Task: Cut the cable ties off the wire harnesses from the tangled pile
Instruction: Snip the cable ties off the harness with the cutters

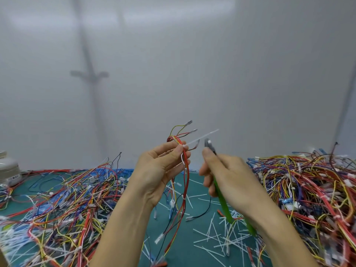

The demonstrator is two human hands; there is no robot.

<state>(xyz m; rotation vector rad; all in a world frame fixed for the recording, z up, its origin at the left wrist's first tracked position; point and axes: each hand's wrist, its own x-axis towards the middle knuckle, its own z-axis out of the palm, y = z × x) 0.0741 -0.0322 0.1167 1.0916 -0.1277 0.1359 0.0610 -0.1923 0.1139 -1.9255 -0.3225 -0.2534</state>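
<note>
My left hand (159,170) pinches the harness (184,164) raised above the tabletop (192,237), my right hand (225,176) grips the green cutters (221,193) beside its white cable tie (202,137) — a careless bite could nick a wire.

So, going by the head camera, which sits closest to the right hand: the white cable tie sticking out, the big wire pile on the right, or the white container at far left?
1. Cable tie: just left of the right hand, above its fingertips.
2. Right wire pile: off to the right.
3. White container: far left edge, farthest.
</note>
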